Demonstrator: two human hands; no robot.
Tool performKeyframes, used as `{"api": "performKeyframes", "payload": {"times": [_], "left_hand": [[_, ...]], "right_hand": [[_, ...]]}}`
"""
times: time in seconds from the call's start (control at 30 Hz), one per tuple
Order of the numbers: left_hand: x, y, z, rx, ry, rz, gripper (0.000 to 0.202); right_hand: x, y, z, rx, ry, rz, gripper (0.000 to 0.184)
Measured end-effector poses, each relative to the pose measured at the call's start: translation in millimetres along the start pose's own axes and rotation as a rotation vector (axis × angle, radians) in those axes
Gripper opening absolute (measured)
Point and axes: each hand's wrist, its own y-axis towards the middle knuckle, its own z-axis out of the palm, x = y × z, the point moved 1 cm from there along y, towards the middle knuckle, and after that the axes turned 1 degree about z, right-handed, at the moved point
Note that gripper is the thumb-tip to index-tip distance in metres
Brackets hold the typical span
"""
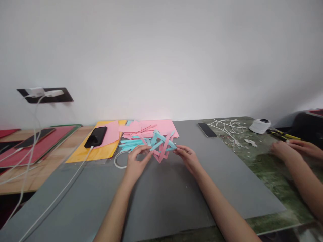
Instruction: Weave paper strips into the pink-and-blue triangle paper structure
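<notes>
Between my two hands, a star-shaped piece of woven pink and blue paper strips (165, 144) is held up over the grey board. My left hand (137, 159) pinches its left side with thumb and fingers. On the opposite side, the fingertips of my right hand (187, 156) grip a blue point of the paper star. Just behind it lie loose blue paper strips (131, 144) and a pile of pink paper strips (137, 127). A white roll of tape (116, 160) sits beside my left hand, partly covered by it.
The grey board (161, 201) spans the table. A black phone (96, 137) with a white cable lies on a yellow envelope (108, 153); another phone (207, 130) is further right. White string (230, 127) and a co-worker's hands (287, 149) are at the right.
</notes>
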Motion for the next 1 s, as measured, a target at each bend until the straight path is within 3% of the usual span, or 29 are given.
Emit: {"api": "performKeyframes", "payload": {"times": [0.3,0.73,1.0], "left_hand": [[10,-5,1.9,-0.035,0.132,0.041,0.015],[34,-3,8.8,-0.045,-0.245,-0.375,0.026],[44,-2,9.3,-0.014,-0.326,-0.432,0.037]], "right_hand": [[-1,2,-3,-0.068,0.070,0.011,0.025],[-8,6,-9,-0.101,0.071,-0.006,0.023],[-11,8,-11,-0.083,0.035,0.001,0.025]]}}
